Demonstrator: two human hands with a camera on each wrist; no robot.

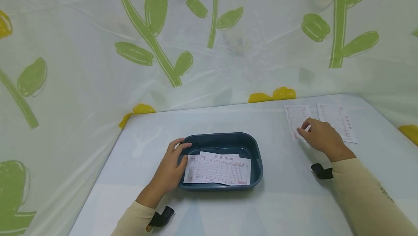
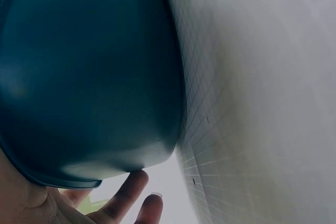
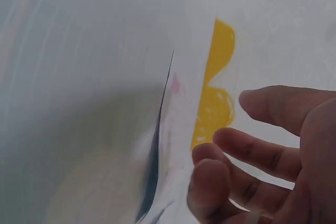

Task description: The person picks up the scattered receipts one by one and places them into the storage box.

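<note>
My left hand (image 1: 171,169) grips the left end of a dark blue plastic tray (image 1: 258,170), with thumb and a finger over its rim. In the left wrist view, fingers (image 2: 123,195) lie against the outside wall of the tray (image 2: 94,77). Overlapping printed receipt slips (image 1: 222,169) lie inside the tray. To the right, my right hand (image 1: 321,136) is over two more slips, partly covering the left slip (image 1: 295,114) and next to the right slip (image 1: 337,120). In the right wrist view its fingers (image 3: 257,150) are loosely bent, thumb apart, holding nothing.
Everything stands on a pale table (image 1: 274,210). Behind it hangs a whitish sheet (image 1: 261,58) printed with green stems and yellow flowers. A black strap piece (image 1: 321,171) sticks out at the right wrist, and another black piece (image 1: 163,217) at the left wrist.
</note>
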